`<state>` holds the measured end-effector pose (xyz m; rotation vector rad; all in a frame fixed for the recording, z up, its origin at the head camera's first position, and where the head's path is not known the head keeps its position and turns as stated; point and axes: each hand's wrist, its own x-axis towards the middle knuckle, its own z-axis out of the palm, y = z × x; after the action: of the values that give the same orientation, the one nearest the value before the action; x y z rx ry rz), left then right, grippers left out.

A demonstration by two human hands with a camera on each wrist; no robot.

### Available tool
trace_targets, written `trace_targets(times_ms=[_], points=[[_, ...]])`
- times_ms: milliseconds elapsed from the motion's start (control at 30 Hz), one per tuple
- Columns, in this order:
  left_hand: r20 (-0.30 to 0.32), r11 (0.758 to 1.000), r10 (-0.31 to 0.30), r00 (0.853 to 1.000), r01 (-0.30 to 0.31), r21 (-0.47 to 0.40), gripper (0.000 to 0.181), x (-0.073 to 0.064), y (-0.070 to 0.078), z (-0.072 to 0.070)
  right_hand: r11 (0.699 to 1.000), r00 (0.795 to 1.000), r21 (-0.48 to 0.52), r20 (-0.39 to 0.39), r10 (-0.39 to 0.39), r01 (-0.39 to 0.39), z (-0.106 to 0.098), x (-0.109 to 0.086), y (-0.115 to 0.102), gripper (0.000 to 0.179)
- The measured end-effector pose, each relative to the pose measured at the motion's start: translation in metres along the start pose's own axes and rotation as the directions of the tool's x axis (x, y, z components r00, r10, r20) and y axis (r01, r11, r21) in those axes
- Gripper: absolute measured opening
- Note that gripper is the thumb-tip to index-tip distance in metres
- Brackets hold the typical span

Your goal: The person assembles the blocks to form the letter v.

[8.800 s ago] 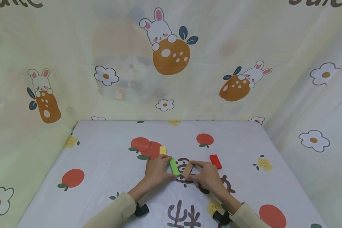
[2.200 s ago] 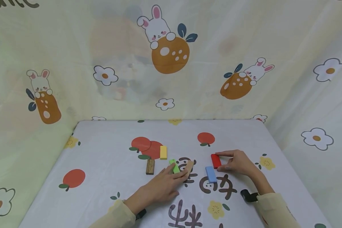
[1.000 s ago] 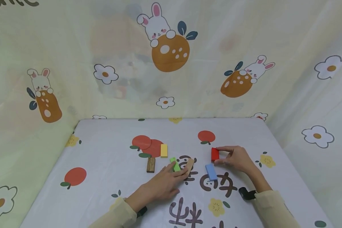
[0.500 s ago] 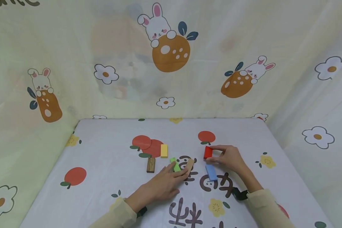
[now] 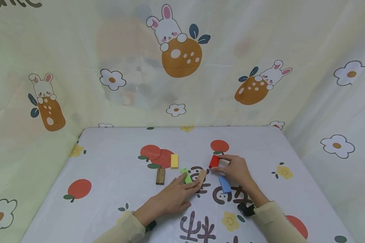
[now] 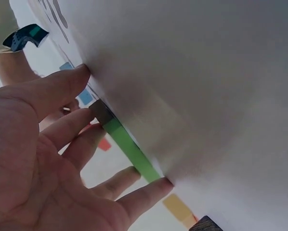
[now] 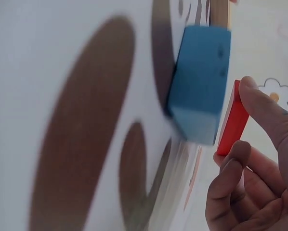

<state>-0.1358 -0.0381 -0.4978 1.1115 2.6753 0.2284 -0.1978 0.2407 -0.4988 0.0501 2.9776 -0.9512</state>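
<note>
My right hand (image 5: pixel 235 170) pinches a red rectangular block (image 5: pixel 214 161) between thumb and fingers, beyond the blue block (image 5: pixel 224 184) and to the right of the tan one. In the right wrist view the red block (image 7: pixel 234 120) shows tilted between thumb and fingertips, past the large near blue block (image 7: pixel 199 77). With fingers extended, my left hand (image 5: pixel 169 199) touches the green block (image 5: pixel 187 177) and the near end of the tan block (image 5: pixel 202 174). These two lean apart like a V, their near ends partly hidden by the fingers. In the left wrist view, fingertips line the green block (image 6: pixel 134 151).
A yellow block (image 5: pixel 174 161) and a dark brown wooden block (image 5: pixel 160 176) lie to the left of the green one. The white tablecloth (image 5: pixel 115 162) has printed fruit and lettering. Printed curtains (image 5: pixel 134 101) rise behind the table's far edge.
Over the last second my right hand carries the red block leftward, toward the tan block. The left hand stays put; 8.8 seconds ago it pinched the green block while the right held the tan one.
</note>
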Motion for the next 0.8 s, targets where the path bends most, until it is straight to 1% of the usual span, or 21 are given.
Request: trace_targets(times_ms=[200, 400, 600, 800], points=[[-0.002, 1.0, 0.005, 1.0, -0.004, 0.005, 0.076, -0.002, 0.001, -0.002, 0.999, 1.0, 0.035, -0.006, -0.02, 0.02, 0.005, -0.003, -0.008, 0.07], [0.007, 1.0, -0.001, 1.0, 0.001, 0.014, 0.076, -0.002, 0.002, -0.003, 0.999, 0.999, -0.004, -0.03, -0.043, 0.043, 0.01, -0.004, -0.016, 0.069], [0.009, 1.0, -0.001, 1.0, 0.001, 0.008, 0.076, -0.002, 0.002, -0.002, 0.999, 0.999, -0.02, -0.019, -0.027, 0.026, 0.012, -0.006, -0.022, 0.068], [0.004, 1.0, 0.005, 1.0, -0.005, 0.021, 0.076, -0.001, 0.001, -0.002, 0.999, 1.0, -0.034, -0.016, -0.026, 0.026, 0.013, -0.006, -0.024, 0.066]])
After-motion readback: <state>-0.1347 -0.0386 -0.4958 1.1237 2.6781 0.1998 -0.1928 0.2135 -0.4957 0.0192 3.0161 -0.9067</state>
